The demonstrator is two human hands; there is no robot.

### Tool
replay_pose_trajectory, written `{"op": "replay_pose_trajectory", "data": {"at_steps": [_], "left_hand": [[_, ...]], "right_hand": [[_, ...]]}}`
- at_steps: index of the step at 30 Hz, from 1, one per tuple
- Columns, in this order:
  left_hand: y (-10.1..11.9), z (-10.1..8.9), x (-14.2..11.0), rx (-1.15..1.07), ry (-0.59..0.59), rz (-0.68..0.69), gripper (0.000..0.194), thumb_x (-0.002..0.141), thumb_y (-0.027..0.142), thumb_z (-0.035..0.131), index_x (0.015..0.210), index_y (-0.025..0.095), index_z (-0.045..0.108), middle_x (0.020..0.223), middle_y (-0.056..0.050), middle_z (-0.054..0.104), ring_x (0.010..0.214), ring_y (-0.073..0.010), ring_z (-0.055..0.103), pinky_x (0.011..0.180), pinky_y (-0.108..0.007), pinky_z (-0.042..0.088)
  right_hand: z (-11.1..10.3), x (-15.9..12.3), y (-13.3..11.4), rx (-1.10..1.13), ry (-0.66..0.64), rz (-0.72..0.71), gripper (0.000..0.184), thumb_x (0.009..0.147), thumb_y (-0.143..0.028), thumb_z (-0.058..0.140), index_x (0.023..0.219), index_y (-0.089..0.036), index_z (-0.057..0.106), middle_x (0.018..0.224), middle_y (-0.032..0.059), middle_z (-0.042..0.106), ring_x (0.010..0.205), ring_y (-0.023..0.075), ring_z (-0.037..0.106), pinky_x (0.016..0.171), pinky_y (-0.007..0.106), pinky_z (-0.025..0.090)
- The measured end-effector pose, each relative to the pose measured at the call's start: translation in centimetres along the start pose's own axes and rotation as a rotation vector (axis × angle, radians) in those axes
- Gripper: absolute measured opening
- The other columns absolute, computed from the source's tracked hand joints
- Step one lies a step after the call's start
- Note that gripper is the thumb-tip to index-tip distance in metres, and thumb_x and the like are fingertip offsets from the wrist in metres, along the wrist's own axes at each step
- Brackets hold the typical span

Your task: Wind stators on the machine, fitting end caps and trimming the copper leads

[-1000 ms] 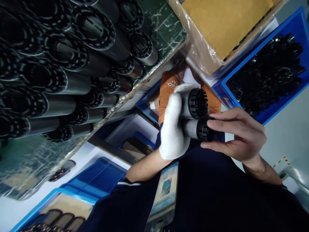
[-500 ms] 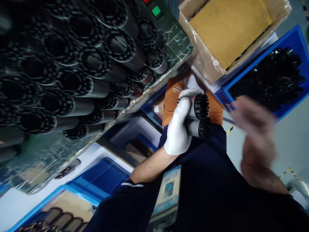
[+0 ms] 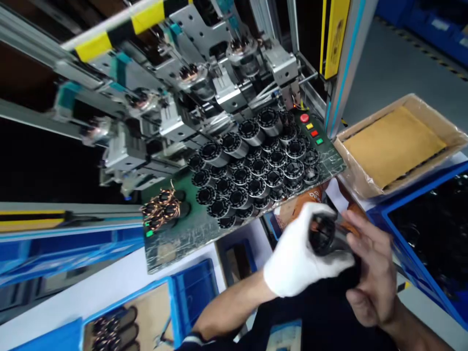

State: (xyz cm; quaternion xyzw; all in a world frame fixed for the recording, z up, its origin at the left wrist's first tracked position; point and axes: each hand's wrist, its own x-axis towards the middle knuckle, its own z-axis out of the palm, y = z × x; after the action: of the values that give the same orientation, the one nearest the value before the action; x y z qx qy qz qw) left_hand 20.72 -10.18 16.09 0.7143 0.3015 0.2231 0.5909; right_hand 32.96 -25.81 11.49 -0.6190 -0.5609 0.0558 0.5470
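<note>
My left hand [image 3: 298, 256], in a white glove, is wrapped round a motor stator [image 3: 322, 234], a grey metal cylinder with a slotted black end ring. The ring faces up toward me. Close at its right side is my bare right hand [image 3: 375, 273], fingers stretched and thumb apart. Whether its fingertips touch the stator I cannot tell, as the far end is hidden. Beyond my hands, several like stators [image 3: 256, 187] stand upright in rows on a green machine bench [image 3: 197, 243]. Copper-wound stators [image 3: 161, 209] are grouped at the bench's left end.
A winding machine [image 3: 197, 83] rises behind the bench, with coloured buttons [image 3: 314, 132] at its right. A carton [image 3: 360, 180] and a blue bin of black parts [image 3: 431, 229] lie at right. Another blue bin [image 3: 171, 312] with wound stators is at lower left.
My view has lifted to take in the machine. My right hand has come from beside the blue bin to the left hand. Two stators showed in the left hand before; one shows clearly now.
</note>
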Motion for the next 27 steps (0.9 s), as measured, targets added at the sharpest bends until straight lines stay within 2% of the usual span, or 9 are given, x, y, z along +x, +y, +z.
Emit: {"op": "replay_pose_trajectory", "data": {"at_steps": [2, 5, 7, 9, 11, 13, 18, 21, 27], "left_hand": [[0.0, -3.0, 1.5, 0.228, 0.127, 0.145, 0.066, 0.071, 0.05, 0.106, 0.124, 0.03, 0.071, 0.113, -0.003, 0.08, 0.092, -0.0264, 0.078, 0.082, -0.039, 0.063], [-0.4, -7.1, 5.7, 0.649, 0.338, 0.333, 0.065, 0.071, 0.053, 0.107, 0.123, 0.03, 0.077, 0.117, -0.006, 0.082, 0.105, -0.0319, 0.075, 0.092, -0.041, 0.059], [-1.0, -9.1, 8.8, 0.806, 0.411, 0.39, 0.062, 0.073, 0.057, 0.106, 0.122, 0.03, 0.081, 0.116, -0.007, 0.082, 0.108, -0.0347, 0.072, 0.094, -0.043, 0.057], [-1.5, -10.2, 11.2, 0.86, 0.46, 0.417, 0.059, 0.073, 0.06, 0.105, 0.119, 0.03, 0.083, 0.111, -0.008, 0.082, 0.106, -0.0355, 0.07, 0.094, -0.043, 0.056], [-1.9, -10.6, 12.6, 0.889, 0.485, 0.427, 0.058, 0.073, 0.062, 0.104, 0.117, 0.03, 0.083, 0.108, -0.008, 0.082, 0.104, -0.0354, 0.068, 0.092, -0.043, 0.055], [-1.8, -10.2, 13.2, 0.974, 0.49, 0.387, 0.055, 0.077, 0.061, 0.103, 0.117, 0.03, 0.083, 0.11, -0.008, 0.082, 0.106, -0.0345, 0.068, 0.089, -0.041, 0.054], [-0.1, -8.5, 13.2, 1.293, 0.483, 0.125, 0.055, 0.085, 0.059, 0.1, 0.127, 0.029, 0.082, 0.126, -0.009, 0.077, 0.125, -0.0339, 0.068, 0.077, -0.035, 0.053], [0.8, -8.0, 13.3, 1.335, 0.473, 0.045, 0.059, 0.084, 0.063, 0.1, 0.129, 0.031, 0.082, 0.129, -0.009, 0.073, 0.129, -0.0354, 0.066, 0.074, -0.035, 0.054], [0.7, -8.0, 13.6, 1.34, 0.46, 0.028, 0.059, 0.084, 0.063, 0.1, 0.13, 0.03, 0.082, 0.129, -0.01, 0.072, 0.13, -0.0354, 0.067, 0.074, -0.034, 0.056]], "right_hand": [[-1.0, -0.9, 1.1, 0.011, -0.028, 0.069, 0.071, 0.109, -0.042, 0.064, 0.178, -0.031, 0.05, 0.174, 0.0155, 0.056, 0.152, 0.0417, 0.066, 0.112, 0.065, 0.071], [-2.0, -2.2, 2.3, -0.049, -0.037, 0.18, 0.067, 0.104, -0.027, 0.067, 0.17, -0.029, 0.059, 0.156, 0.0155, 0.07, 0.141, 0.0393, 0.074, 0.107, 0.061, 0.074], [-2.1, -3.1, 2.9, -0.111, -0.058, 0.217, 0.059, 0.103, -0.026, 0.068, 0.163, -0.029, 0.065, 0.146, 0.0135, 0.077, 0.132, 0.0378, 0.078, 0.101, 0.057, 0.077], [-1.8, -3.8, 3.2, -0.155, -0.084, 0.225, 0.05, 0.104, -0.027, 0.068, 0.154, -0.029, 0.07, 0.139, 0.0121, 0.08, 0.124, 0.0366, 0.083, 0.092, 0.052, 0.08], [-1.2, -4.5, 3.4, -0.17, -0.1, 0.216, 0.042, 0.106, -0.029, 0.066, 0.147, -0.028, 0.074, 0.135, 0.0117, 0.081, 0.117, 0.035, 0.085, 0.084, 0.048, 0.081], [-0.7, -5.2, 3.5, -0.169, -0.118, 0.219, 0.036, 0.109, -0.031, 0.064, 0.143, -0.028, 0.076, 0.131, 0.0109, 0.083, 0.113, 0.0321, 0.087, 0.083, 0.042, 0.08], [-0.4, -6.1, 4.1, -0.141, -0.211, 0.253, 0.03, 0.113, -0.03, 0.064, 0.14, -0.029, 0.076, 0.131, 0.0074, 0.083, 0.119, 0.0211, 0.086, 0.099, 0.025, 0.073], [-0.7, -6.1, 4.5, -0.135, -0.232, 0.241, 0.031, 0.114, -0.03, 0.062, 0.142, -0.03, 0.076, 0.132, 0.0069, 0.082, 0.121, 0.0194, 0.085, 0.102, 0.023, 0.071], [-1.1, -5.9, 5.2, -0.138, -0.237, 0.238, 0.031, 0.114, -0.032, 0.063, 0.143, -0.031, 0.076, 0.136, 0.0067, 0.08, 0.126, 0.0191, 0.083, 0.107, 0.024, 0.068]]}}
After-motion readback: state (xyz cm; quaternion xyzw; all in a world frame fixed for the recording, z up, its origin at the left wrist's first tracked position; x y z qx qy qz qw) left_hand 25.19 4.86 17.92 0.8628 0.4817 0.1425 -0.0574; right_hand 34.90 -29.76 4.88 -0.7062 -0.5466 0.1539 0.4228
